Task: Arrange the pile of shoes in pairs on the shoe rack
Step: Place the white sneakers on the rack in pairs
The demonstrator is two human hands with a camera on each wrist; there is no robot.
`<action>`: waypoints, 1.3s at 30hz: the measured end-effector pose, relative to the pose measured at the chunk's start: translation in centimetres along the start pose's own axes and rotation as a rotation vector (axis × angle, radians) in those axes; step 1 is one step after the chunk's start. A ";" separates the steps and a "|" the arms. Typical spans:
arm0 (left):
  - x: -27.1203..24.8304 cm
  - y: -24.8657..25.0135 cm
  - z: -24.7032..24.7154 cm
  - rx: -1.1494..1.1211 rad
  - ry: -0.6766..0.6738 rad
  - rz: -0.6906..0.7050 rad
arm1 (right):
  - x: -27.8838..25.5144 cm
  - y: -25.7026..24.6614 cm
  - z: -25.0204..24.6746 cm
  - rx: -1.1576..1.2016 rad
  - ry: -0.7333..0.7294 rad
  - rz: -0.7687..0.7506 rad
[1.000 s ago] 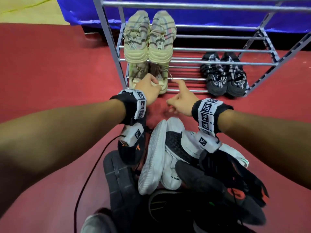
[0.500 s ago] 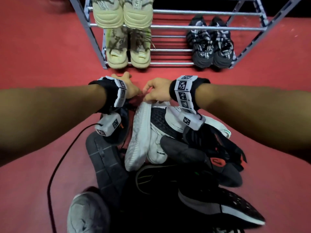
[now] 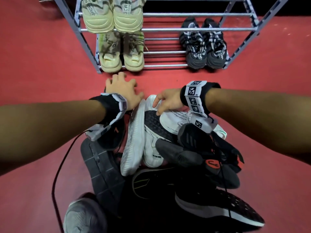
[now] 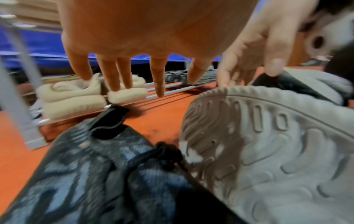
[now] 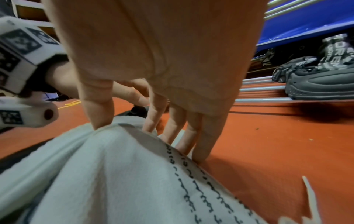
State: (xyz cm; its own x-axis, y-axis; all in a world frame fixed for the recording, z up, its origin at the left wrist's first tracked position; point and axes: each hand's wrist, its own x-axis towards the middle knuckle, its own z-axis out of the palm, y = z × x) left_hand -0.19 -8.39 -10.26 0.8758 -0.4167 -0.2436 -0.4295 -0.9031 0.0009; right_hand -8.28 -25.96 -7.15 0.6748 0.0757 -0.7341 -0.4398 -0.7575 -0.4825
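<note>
Fingers of the right hand point(image 3: 169, 101) pinch the white shoe point(image 5: 122, 174) edge; left hand point(image 3: 123, 89) fingers spread, hovering.

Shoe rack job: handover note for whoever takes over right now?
Left hand: open, fingers spread, above a dark shoe at the pile's front edge, holding nothing.
Right hand: thumb and fingers closing round the toe of a white knit shoe on top of the pile; not lifted.
Shoe rack: three pairs already placed. Beige pair on the upper shelf at left, tan pair below it, black-and-white pair on the bottom shelf at right.
Left to do: the pile on the red floor, white, black and grey shoes, still to be matched and shelved.
</note>
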 end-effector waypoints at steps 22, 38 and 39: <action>-0.2 -0.3 -1.9 -0.674 -0.238 -0.063 | -1.9 6.8 -6.1 0.047 0.281 -0.132; 1.5 -0.6 -5.5 -0.984 0.226 -0.107 | -1.9 3.7 -10.6 0.546 0.881 -0.252; 1.7 -0.7 -5.7 -1.015 0.242 -0.114 | -2.0 3.5 -10.6 0.571 0.886 -0.245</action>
State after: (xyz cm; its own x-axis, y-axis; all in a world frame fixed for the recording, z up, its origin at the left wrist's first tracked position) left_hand 2.80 -9.08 -5.15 0.9682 -0.2323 -0.0929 -0.0533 -0.5543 0.8306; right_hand -4.90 -35.65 -2.33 0.8696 -0.4851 -0.0916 -0.2910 -0.3538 -0.8889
